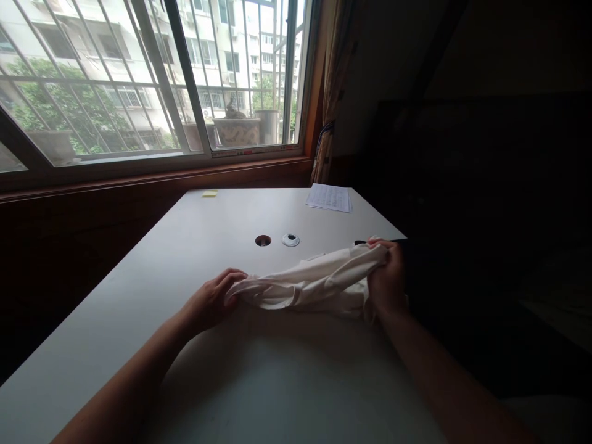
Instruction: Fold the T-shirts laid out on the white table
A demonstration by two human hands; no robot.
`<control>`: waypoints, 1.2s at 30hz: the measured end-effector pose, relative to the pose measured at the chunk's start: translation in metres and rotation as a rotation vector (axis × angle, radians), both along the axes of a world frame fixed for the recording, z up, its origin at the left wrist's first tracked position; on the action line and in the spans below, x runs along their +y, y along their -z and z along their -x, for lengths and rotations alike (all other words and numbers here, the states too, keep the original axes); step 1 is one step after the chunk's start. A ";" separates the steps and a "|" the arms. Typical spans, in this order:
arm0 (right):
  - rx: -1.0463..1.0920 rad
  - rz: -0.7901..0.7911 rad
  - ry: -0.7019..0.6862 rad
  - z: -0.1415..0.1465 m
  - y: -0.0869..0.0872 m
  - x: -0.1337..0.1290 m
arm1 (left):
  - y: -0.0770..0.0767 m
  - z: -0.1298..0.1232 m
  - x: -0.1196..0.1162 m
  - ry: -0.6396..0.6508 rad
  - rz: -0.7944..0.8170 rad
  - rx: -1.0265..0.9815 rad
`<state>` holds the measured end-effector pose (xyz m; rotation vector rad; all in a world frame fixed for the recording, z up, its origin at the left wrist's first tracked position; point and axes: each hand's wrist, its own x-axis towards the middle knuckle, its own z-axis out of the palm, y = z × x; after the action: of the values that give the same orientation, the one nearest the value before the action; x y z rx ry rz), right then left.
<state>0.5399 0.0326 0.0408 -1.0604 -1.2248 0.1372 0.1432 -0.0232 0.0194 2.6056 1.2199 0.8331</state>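
A white cloth garment [319, 277] is stretched in loose folds between my two hands, just over the white table [185, 370]. Its exact kind is hard to make out from the bunched fabric. My left hand [215, 299] pinches the left end, fingers closed on the edge. Higher and farther right, my right hand [388, 274] grips the other end in a fist. Some of the fabric hangs below the right hand, near the table's right edge.
Beyond the cloth, the tabletop has a round open hole [263, 240] and a round grommet [291, 240]. Printed papers [329, 198] lie at the far right, a yellow sticky note [209, 193] at the far left. A barred window [240, 74] and a tied curtain [326, 123] stand behind.
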 end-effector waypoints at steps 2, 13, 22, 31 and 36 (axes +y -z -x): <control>-0.131 0.076 0.030 -0.003 0.005 0.004 | -0.001 0.002 0.002 -0.069 -0.053 0.009; -0.720 -0.109 -0.479 0.046 -0.002 -0.043 | 0.000 0.009 0.011 -0.190 -0.138 -0.091; -1.107 0.044 -0.659 0.066 0.017 -0.050 | -0.003 0.009 0.011 -0.229 -0.155 -0.162; -0.939 0.029 -0.489 0.065 0.018 -0.048 | -0.006 0.007 0.008 -0.292 -0.367 0.035; -0.780 0.014 -0.437 0.061 0.014 -0.054 | -0.005 0.004 0.002 -0.327 -0.290 0.092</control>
<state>0.4793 -0.0215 0.0271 -0.8593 -2.1591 0.0645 0.1392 -0.0208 0.0239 2.7315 1.7008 1.0237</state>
